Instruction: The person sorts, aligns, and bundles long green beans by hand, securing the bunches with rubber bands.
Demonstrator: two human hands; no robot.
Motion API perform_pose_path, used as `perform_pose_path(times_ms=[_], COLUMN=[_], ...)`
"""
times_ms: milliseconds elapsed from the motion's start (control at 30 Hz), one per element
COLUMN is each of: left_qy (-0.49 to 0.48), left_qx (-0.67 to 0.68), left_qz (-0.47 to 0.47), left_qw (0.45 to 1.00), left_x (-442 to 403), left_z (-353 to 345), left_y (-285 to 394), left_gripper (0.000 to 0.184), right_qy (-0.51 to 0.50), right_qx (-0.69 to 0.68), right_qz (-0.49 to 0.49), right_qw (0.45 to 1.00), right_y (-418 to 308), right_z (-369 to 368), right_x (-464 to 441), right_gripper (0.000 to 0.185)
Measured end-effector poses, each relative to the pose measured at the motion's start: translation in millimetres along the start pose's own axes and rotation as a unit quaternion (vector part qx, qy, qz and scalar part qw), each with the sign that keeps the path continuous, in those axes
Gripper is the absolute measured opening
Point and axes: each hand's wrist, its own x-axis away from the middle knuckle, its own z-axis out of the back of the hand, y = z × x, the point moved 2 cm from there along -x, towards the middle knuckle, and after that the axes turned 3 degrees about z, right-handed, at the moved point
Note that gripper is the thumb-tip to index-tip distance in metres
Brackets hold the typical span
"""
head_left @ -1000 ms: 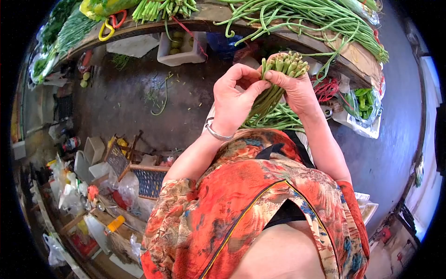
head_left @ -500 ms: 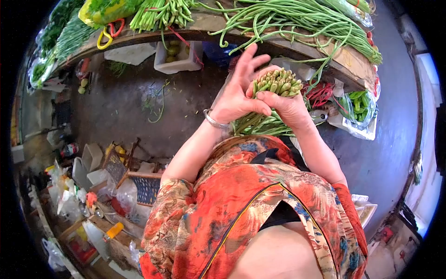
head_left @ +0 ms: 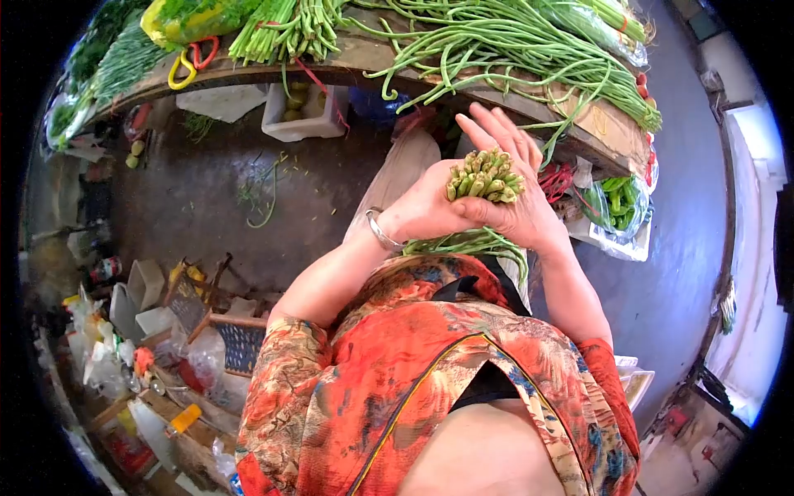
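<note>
Surface (head_left: 364,51): long beans (head_left: 513,54) trail over its edge, beyond the hands
Under it: white crate (head_left: 308,127)
Right side: bagged peppers (head_left: 619,200)
Lap: more beans (head_left: 473,242)
Bunch (head_left: 488,175): between both hands, ends up
Left hand (head_left: 428,201): curled round the bunch
Right hand (head_left: 529,194): against it, gripping nothing firmly, fingers stretched straight

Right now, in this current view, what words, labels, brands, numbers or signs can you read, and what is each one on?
None can be read.
Red wrap on the bottle-like item at far left: too small and blurred to tell any lettering.
Bunch of green stalks in the hands: no label visible.
Patterned top: no letters that I can make out.
</note>
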Motion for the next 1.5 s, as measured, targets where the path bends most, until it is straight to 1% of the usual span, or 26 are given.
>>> perform_pose_path(times_ms=[33,67,133,200,300,333,367,400,467,567,633,700,733,800,833,867,933,1000,1067,1100,1133,1300,1367,1400,1433,1500], left_qy=[0.012,0.014,0.02,0.01,-0.022,-0.022,0.059,0.078,0.116,-0.039,-0.028,-0.049,-0.015,0.051,0.085,0.05,-0.018,-0.051,0.02,0.04,0.029,-0.028,-0.027,-0.015,0.001,0.017], left_qx=[0.112,0.113,0.106,0.113,0.121,0.121,0.066,0.073,0.086,0.129,0.165,0.142,0.124,0.09,0.073,0.071,0.079,0.091,0.177,0.202,0.202,0.19,0.178,0.175,0.175,0.165], left_qz=[0.023,0.021,0.035,0.032,0.049,0.048,-0.004,-0.009,-0.02,0.074,0.073,0.086,0.068,0.033,0.013,0.04,0.06,0.055,-0.072,-0.114,-0.081,0.069,0.059,0.041,0.021,0.007], left_qw=[0.993,0.993,0.994,0.993,0.991,0.991,0.996,0.994,0.989,0.988,0.983,0.985,0.99,0.994,0.994,0.995,0.995,0.993,0.981,0.972,0.976,0.979,0.982,0.984,0.984,0.986], left_x=[1,2,3,4,3,5,9,10,13,10,9,10,12,16,17,17,13,12,17,19,18,15,14,15,17,18], left_z=[-4,-4,-3,-2,-2,-5,-9,-8,-7,0,-1,-1,-4,-13,-15,-11,-2,-1,-2,0,0,0,-1,-2,-2,-4], left_y=[-3,-3,12,12,12,3,-8,-4,4,14,13,9,6,1,1,1,10,6,-2,-2,0,10,9,8,5,4], left_gripper=[0.039,0.039,0.039,0.04,0.049,0.049,0.054,0.057,0.064,0.041,0.037,0.041,0.045,0.055,0.059,0.059,0.051,0.044,0.055,0.059,0.06,0.063,0.06,0.059,0.058,0.055], right_qy=[-0.022,-0.035,0.013,0.034,0.025,-0.013,-0.11,-0.11,-0.129,-0.121,-0.04,-0.027,-0.125,-0.16,-0.177,-0.199,-0.138,-0.078,-0.071,-0.208,-0.213,-0.093,-0.031,-0.031,-0.066,-0.076], right_qx=[-0.084,-0.233,-0.306,-0.27,-0.039,0.111,0.128,-0.013,-0.053,-0.147,-0.147,0.007,0.066,-0.046,-0.073,-0.154,-0.187,-0.139,0.125,0.113,0.095,0.034,0.08,0.129,0.079,0.074], right_qz=[-0.004,-0.024,0.027,0.085,0.146,0.168,0.185,0.166,0.167,0.17,0.15,0.181,0.185,0.25,0.24,0.202,0.196,0.155,0.234,0.243,0.241,0.211,0.216,0.217,0.244,0.226], right_qw=[0.996,0.971,0.952,0.958,0.988,0.979,0.968,0.98,0.976,0.967,0.977,0.983,0.973,0.954,0.952,0.946,0.953,0.975,0.962,0.941,0.942,0.972,0.973,0.967,0.964,0.968], right_y=[5,5,-6,-15,-40,-46,-48,-39,-30,-32,-33,-34,-50,-46,-41,-36,-38,-53,-56,-59,-55,-52,-58,-63,-56,-53], right_z=[0,4,26,57,80,73,39,21,21,49,73,57,30,17,17,29,65,74,40,19,13,67,68,43,4,-4], right_x=[2,4,-5,-16,-26,-30,-31,-27,-26,-38,-48,-48,-40,-31,-35,-36,-47,-52,-46,-39,-34,-52,-51,-45,-33,-31], right_gripper=[0.104,0.113,0.109,0.114,0.092,0.083,0.066,0.057,0.052,0.054,0.057,0.062,0.062,0.065,0.07,0.077,0.083,0.117,0.101,0.099,0.103,0.115,0.106,0.102,0.09,0.082])
